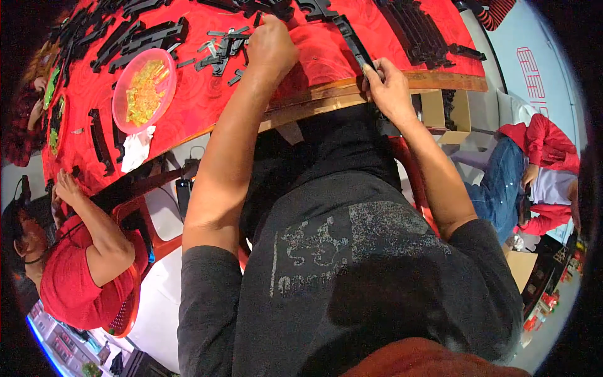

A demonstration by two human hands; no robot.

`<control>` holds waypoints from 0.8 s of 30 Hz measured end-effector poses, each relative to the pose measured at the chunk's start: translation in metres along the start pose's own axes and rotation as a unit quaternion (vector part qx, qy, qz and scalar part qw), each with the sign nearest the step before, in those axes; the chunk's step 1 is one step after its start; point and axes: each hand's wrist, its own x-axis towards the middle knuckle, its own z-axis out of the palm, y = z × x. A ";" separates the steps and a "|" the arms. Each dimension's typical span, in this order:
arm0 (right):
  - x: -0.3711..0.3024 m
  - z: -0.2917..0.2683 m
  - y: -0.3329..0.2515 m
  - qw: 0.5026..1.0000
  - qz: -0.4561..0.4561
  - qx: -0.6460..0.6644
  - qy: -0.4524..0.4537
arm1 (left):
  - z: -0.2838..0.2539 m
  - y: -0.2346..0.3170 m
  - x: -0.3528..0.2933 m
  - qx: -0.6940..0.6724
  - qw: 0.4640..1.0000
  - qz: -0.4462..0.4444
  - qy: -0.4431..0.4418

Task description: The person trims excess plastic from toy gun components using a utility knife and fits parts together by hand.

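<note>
My right hand (387,91) grips the near end of a long, narrow black plastic piece (352,41) at the table's front edge. The piece slants away over the red cloth, its far end close to another black part (313,9). My left hand (272,47) is closed above the table, further left. Whatever its fingers hold, if anything, is hidden by the hand. Just left of it lies a loose heap of small black and grey strips (221,53). More black parts crowd the table's far edge beyond both hands.
A pink basket (117,103) of yellowish clear pieces stands left, beside a crumpled white tissue (137,149). Long black parts (414,32) lie stacked at right. A person in red (94,270) sits at left, another (543,147) at right. An open cardboard box (461,113) stands below the table edge.
</note>
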 end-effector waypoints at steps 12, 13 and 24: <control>0.012 -0.014 -0.013 0.980 -0.046 -0.167 -0.101 | -0.031 0.020 -0.009 -0.626 0.769 -0.028 -0.127; 0.012 -0.014 -0.013 0.980 -0.044 -0.167 -0.099 | -0.029 0.027 -0.010 -0.651 0.750 -0.019 -0.117; 0.026 -0.018 -0.023 0.969 0.028 -0.128 -0.207 | -0.002 0.038 -0.013 -0.520 0.845 0.025 -0.127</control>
